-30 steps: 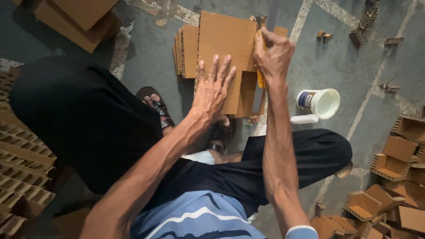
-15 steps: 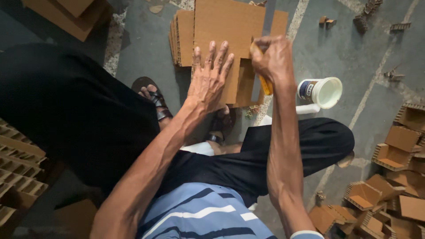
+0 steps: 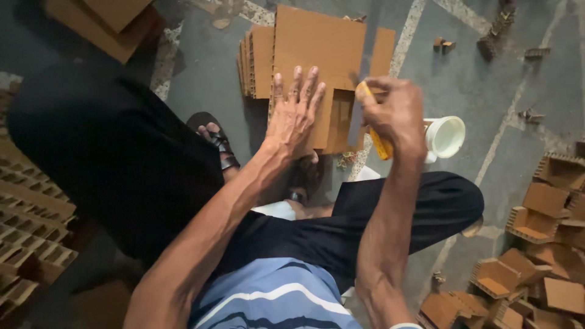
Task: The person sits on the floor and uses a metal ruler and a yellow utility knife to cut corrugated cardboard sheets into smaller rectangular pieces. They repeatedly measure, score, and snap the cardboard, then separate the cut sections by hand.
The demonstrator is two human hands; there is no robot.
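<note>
While I sat low over the grey floor (image 3: 201, 91), my left hand (image 3: 295, 113) lay flat on a brown cardboard sheet (image 3: 317, 45), fingers spread wide and pressing it down, holding nothing. That sheet rested on top of a small stack of cardboard sheets (image 3: 251, 61) on the floor just ahead of my feet. A notch was cut out of the near edge of the top sheet, right beside my fingertips.

My right hand (image 3: 399, 113) was closed in a tight grip around a yellow-handled knife (image 3: 379, 140). Its yellow handle stuck out below and above my fist, and the dark blade (image 3: 365, 67) stood up from my fist against the cardboard, next to the notch. My two hands were near each other but not touching.

A white cup (image 3: 446, 135) lay tipped on its side on the floor just beyond my right hand, its open mouth facing me. My sandal (image 3: 219, 143) showed beside my left wrist, at the edge of my black trousers (image 3: 122, 164).

Off to my right, a heap of small folded cardboard trays (image 3: 539, 213) with toothed edges was spread over the floor. To my left sat slotted cardboard grids (image 3: 30, 231), stacked close against my leg. More flat cardboard pieces (image 3: 109, 18) lay at the far left, well apart from my hands. A few cardboard scraps (image 3: 496, 39) were scattered on the floor far ahead.
</note>
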